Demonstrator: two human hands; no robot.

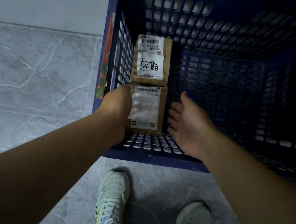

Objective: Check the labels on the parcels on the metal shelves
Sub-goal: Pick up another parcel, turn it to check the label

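brown parcels: two, along crate left wall; right floor free. left hand grips near parcel; right hand spread beside.

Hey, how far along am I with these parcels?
Done: the far parcel and near parcel lie labels-up in the blue crate. In hand: your left hand is at the near parcel's left edge, grip hidden; your right hand hovers open beside it. Left: unclear, the metal shelves are out of view.

Grey tile floor: blue crate, shoes.
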